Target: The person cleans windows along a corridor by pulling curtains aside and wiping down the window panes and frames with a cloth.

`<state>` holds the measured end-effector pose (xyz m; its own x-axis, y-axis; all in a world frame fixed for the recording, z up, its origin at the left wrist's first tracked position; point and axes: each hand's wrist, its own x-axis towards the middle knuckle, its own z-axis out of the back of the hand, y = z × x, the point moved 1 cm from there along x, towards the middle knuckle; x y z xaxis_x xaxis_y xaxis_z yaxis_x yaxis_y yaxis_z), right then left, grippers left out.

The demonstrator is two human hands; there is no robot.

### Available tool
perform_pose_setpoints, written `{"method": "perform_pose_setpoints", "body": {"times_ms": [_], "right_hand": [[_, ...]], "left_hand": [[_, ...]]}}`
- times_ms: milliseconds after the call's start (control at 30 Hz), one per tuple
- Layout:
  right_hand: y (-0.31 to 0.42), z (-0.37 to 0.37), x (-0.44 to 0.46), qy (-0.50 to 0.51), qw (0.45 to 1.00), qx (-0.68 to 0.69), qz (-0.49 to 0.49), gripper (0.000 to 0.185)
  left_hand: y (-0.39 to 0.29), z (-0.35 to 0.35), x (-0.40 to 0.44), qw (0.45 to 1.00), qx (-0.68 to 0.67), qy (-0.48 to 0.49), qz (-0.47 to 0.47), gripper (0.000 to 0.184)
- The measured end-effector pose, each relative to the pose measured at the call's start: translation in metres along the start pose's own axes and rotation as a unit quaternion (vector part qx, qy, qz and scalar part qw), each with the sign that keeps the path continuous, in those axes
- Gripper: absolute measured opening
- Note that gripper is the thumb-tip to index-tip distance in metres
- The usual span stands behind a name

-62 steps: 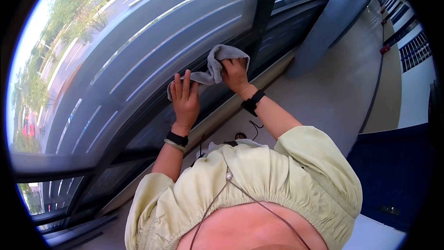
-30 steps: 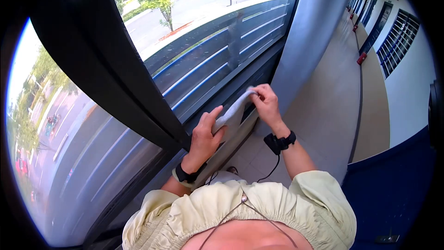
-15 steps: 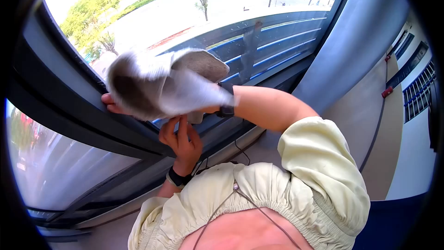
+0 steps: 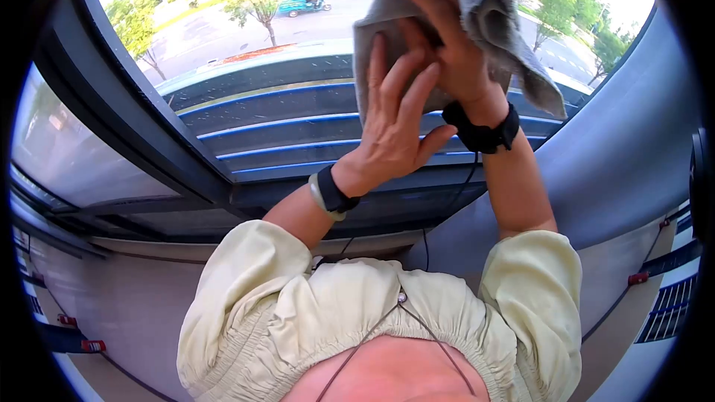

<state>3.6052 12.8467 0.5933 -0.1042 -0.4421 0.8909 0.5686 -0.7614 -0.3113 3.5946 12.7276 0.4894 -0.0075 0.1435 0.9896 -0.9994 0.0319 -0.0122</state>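
A grey cloth (image 4: 372, 52) is raised in front of the window glass, partly bunched, with one corner hanging down on the right. My right hand (image 4: 465, 59) has hold of it near the top of the view, its fingers reaching over the folds. Against the lower left part of the cloth lies my left hand (image 4: 395, 115), fingers stretched out and slightly apart, close beside the right. Black bands circle both wrists, and a pale bangle (image 4: 319, 193) is on the left one.
A dark window frame (image 4: 134, 97) runs down the left side to a sill. Horizontal slats (image 4: 275, 123) stand outside the glass, with a road and trees beyond. On the right hangs a grey-blue curtain (image 4: 603, 149). Thin cables (image 4: 426, 249) hang below the sill.
The cloth and both hands have moved up and to the right, away from the left frame. My left hand has gone from below the cloth to lying against it. The view has turned.
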Motion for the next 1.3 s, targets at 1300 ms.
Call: {"method": "perform_pose_setpoints", "body": {"times_ms": [1300], "right_hand": [[0.077, -0.084, -0.039, 0.195, 0.973, -0.112, -0.057, 0.068]], "left_hand": [[0.049, 0.073, -0.103, 0.924, 0.335, 0.012, 0.184, 0.092]]}}
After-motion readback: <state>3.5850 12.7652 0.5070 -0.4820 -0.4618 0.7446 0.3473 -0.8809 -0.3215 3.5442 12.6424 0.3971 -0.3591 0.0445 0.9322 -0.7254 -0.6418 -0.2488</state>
